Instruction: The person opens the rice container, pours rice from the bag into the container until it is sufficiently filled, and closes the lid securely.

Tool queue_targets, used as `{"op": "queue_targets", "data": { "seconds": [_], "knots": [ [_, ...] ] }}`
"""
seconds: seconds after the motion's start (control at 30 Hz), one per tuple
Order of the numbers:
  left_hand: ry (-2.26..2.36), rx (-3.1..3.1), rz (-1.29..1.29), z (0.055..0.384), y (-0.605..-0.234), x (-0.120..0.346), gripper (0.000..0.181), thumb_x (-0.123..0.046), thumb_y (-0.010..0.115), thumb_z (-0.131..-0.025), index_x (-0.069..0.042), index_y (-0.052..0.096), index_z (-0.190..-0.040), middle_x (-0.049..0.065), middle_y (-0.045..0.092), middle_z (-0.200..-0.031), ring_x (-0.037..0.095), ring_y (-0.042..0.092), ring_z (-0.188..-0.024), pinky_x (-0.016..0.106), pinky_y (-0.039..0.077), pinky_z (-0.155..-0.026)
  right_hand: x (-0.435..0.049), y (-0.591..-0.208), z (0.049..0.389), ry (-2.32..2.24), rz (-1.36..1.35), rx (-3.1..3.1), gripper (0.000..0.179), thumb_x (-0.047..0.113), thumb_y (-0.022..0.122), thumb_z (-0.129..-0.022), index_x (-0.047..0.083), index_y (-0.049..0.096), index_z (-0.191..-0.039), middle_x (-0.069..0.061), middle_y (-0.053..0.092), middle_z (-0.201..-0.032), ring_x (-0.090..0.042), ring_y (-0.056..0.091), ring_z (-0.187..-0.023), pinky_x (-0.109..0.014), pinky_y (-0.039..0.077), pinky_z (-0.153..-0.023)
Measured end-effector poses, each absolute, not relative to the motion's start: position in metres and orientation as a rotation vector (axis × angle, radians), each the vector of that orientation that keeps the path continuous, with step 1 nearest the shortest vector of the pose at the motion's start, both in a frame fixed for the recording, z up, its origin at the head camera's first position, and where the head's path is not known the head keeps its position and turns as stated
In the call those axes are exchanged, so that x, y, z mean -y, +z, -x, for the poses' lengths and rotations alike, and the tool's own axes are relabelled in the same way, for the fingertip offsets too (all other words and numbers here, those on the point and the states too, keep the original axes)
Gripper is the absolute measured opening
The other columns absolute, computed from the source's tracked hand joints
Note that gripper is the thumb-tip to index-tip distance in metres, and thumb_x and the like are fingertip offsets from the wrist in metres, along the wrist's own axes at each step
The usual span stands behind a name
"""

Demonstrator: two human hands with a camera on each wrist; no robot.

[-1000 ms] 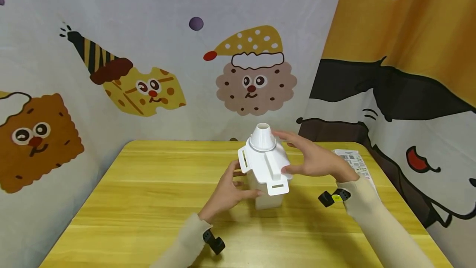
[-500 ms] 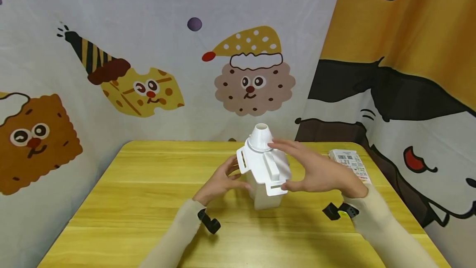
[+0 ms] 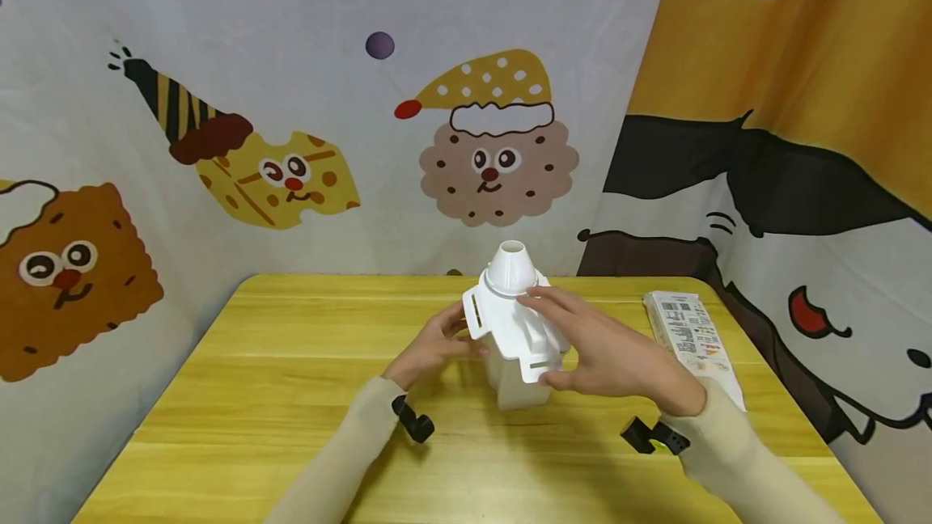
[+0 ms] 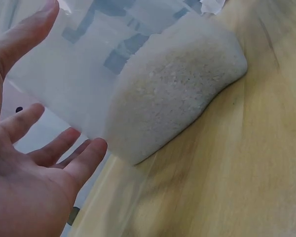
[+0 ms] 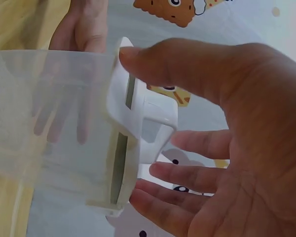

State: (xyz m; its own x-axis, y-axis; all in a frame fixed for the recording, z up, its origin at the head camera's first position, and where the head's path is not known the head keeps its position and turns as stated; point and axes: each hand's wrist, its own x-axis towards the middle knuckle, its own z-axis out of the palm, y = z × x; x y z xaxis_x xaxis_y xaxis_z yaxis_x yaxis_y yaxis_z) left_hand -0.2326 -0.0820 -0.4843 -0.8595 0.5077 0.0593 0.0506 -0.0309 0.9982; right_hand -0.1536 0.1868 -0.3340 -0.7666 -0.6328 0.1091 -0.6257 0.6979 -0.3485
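A translucent storage container (image 3: 518,396) stands upright on the table, with white rice (image 4: 172,84) in its lower part. Its white lid (image 3: 502,322) carries a cone-shaped spout (image 3: 511,269), a raised handle and slotted locking tabs, one of them the front tab (image 3: 540,370). My left hand (image 3: 431,352) lies along the container's left side, its fingers loosely extended and the thumb toward the front. Over the lid's right side spreads my right hand (image 3: 619,354). In the right wrist view its thumb (image 5: 133,59) touches a tab, and the fingertips reach the lid's other edge.
A white printed packet (image 3: 692,334) lies at the table's right side, behind my right forearm. The wooden table (image 3: 291,395) ends at a wall of cartoon-printed cloth (image 3: 313,95). Black wrist cameras sit on both sleeves.
My left hand has slid back and left along the container, then stayed there. My right hand has come down and forward over the lid, its thumb now at the front tab. The container stays put.
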Motion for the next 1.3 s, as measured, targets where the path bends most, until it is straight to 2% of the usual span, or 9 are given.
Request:
{"op": "queue_targets", "data": {
  "seconds": [0.2,0.43,0.8,1.1,1.3],
  "knots": [
    [1.954,-1.960,-0.580,0.233,-0.484,0.078,0.076,-0.011,0.081,-0.088,-0.032,0.046,-0.152,0.003,0.054,-0.149,0.028,0.051,-0.137,0.044,0.048,-0.112,-0.185,-0.336,0.153,-0.562,1.074,-2.907,0.091,0.028,0.089,-0.079,0.012,0.042,-0.156,-0.015,0.035,-0.164,-0.037,0.048,-0.142,-0.052,0.053,-0.107],
    [1.939,-1.986,-0.547,0.232,-0.484,0.078,0.077,-0.012,0.082,-0.087,-0.035,0.047,-0.151,0.000,0.054,-0.149,0.027,0.049,-0.139,0.047,0.045,-0.114,-0.185,-0.340,0.153,-0.530,1.108,-2.956,0.089,0.027,0.091,-0.078,0.011,0.047,-0.153,-0.015,0.040,-0.161,-0.037,0.052,-0.138,-0.051,0.055,-0.103],
    [1.920,-2.018,-0.533,0.233,-0.484,0.077,0.074,-0.010,0.082,-0.086,-0.033,0.049,-0.149,-0.001,0.055,-0.147,0.026,0.050,-0.138,0.047,0.043,-0.115,-0.183,-0.343,0.155,-0.468,1.135,-3.069,0.086,0.027,0.094,-0.070,0.013,0.056,-0.145,-0.012,0.051,-0.154,-0.034,0.065,-0.120,-0.048,0.060,-0.092],
    [1.931,-2.011,-0.512,0.232,-0.485,0.077,0.071,-0.011,0.082,-0.086,-0.032,0.051,-0.146,0.001,0.056,-0.145,0.026,0.051,-0.137,0.046,0.043,-0.114,-0.180,-0.345,0.161,-0.401,1.235,-3.138,0.078,0.028,0.095,-0.064,0.010,0.064,-0.133,-0.010,0.061,-0.140,-0.020,0.068,-0.091,-0.028,0.060,-0.072],
    [1.928,-2.006,-0.501,0.232,-0.488,0.078,0.072,-0.016,0.085,-0.085,-0.035,0.050,-0.146,-0.001,0.055,-0.145,0.025,0.050,-0.137,0.046,0.043,-0.114,-0.182,-0.348,0.164,-0.397,1.254,-3.159,0.077,0.032,0.094,-0.063,0.011,0.066,-0.132,-0.009,0.063,-0.137,-0.018,0.068,-0.089,-0.025,0.058,-0.069]
  ]
}}
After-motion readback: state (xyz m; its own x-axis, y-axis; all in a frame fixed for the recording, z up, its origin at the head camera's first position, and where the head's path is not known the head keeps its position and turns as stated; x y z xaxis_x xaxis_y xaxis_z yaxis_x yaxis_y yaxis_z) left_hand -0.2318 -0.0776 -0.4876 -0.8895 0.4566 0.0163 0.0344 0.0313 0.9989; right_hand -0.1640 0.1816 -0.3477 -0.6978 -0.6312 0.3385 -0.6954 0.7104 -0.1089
